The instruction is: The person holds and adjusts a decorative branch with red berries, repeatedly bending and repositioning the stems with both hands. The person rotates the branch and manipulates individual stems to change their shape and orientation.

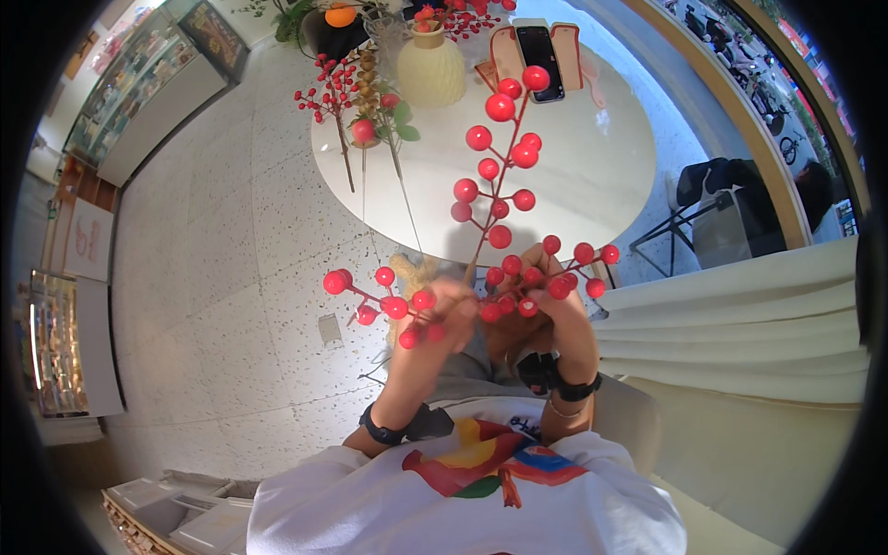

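An artificial red berry branch (500,107) is held over the near edge of the table, in front of my lap. Its main stem points away from me, and side sprigs spread left and right. My left hand (449,316) grips the branch low down, near where the sprigs meet the stem. Fingers of my right hand (555,302) close around the right-hand sprig (583,253), whose berries partly cover them. The left sprig (394,307) lies in front of my left hand and wrist. The lower end of the stem is hidden.
On the round white table (590,173) stand a cream ribbed vase (430,73) and a phone (531,55). A smaller berry sprig (340,90), a golden-leaved stem (368,83) and a red-fruit stem (363,132) lie at its left. A cream curtain (728,333) hangs at right.
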`<state>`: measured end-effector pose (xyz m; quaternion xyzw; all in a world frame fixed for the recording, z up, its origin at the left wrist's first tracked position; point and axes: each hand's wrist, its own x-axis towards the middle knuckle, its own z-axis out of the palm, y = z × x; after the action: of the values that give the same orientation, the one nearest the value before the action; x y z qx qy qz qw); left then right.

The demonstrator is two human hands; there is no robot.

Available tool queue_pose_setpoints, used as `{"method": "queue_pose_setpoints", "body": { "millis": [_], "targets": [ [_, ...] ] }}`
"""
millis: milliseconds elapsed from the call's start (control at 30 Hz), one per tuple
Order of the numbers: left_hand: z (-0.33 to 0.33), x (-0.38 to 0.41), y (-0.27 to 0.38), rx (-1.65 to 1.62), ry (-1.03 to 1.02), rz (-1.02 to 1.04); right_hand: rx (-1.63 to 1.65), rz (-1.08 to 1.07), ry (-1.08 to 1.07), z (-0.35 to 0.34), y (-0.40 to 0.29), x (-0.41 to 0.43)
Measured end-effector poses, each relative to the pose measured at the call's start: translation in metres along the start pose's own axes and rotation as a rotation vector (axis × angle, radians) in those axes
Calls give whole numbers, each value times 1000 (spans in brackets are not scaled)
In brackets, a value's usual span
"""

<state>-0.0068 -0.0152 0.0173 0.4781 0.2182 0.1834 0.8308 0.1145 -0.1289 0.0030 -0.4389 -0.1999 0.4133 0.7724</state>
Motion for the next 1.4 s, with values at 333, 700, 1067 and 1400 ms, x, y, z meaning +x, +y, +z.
{"method": "queue_pose_setpoints", "body": {
  "millis": [333,700,1067,1400],
  "targets": [
    [4,-5,0,20,87,168,-150,-156,57,31,-1,0],
    [12,-7,-1,90,161,157,-405,-158,124,38,0,-2],
    [7,-4,-5,37,161,236,-797,-355,9,39,-2,2],
    [13,-9,1,36,214,296,-675,-274,-82,37,-10,-2]
  ]
}}
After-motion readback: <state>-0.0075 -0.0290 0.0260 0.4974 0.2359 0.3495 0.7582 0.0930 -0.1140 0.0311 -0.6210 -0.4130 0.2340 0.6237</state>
